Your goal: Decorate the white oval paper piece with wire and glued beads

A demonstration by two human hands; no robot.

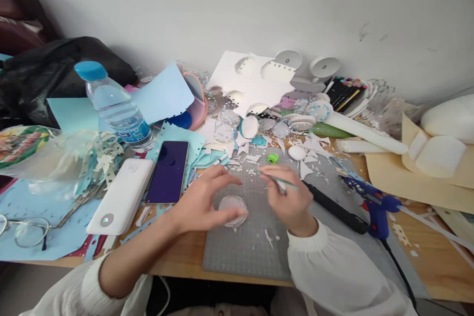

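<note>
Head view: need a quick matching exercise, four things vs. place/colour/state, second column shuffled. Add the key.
Things
1. Round white piece
2. Right hand
3. Glue gun
4. Phone

Place, colour or state
A. Blue, to the right of both hands
B. Lying beside the white power bank
C. On the grey mat, by the left hand
D. Gripping a slim object, blurred

Pairs: 1-C, 2-D, 3-A, 4-B
</note>
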